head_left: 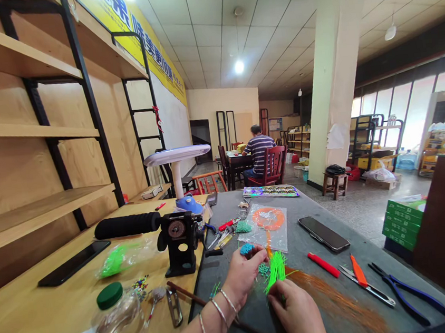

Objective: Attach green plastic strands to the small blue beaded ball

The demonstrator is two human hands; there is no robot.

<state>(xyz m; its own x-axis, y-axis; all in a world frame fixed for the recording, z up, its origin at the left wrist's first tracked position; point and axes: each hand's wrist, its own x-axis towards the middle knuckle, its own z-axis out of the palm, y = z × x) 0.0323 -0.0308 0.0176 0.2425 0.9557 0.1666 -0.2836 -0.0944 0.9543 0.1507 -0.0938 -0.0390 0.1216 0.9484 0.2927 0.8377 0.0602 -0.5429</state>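
Note:
My left hand [243, 270], with several bangles on the wrist, is closed, thumb and fingertips pinched together beside a bundle of bright green strands [276, 269]. What lies in that pinch is too small to make out. My right hand [295, 307] is closed around the lower end of the green strands, which fan upward. A blue bumpy cluster [246, 249] shows just above my left fingers. Between the hands, a teal beaded-looking cluster [263, 269] lies on the grey mat. Long orange-brown strands [340, 302] spread across the mat to the right.
Right of my hands lie a phone [324, 233], a red tube [323, 265], orange-handled scissors [365, 281] and blue-handled pliers [410, 292]. To the left stand a black hand-cranked device [180, 242], a lamp [179, 176] and a green-capped bottle [117, 320]. A seated person [259, 152] is farther back.

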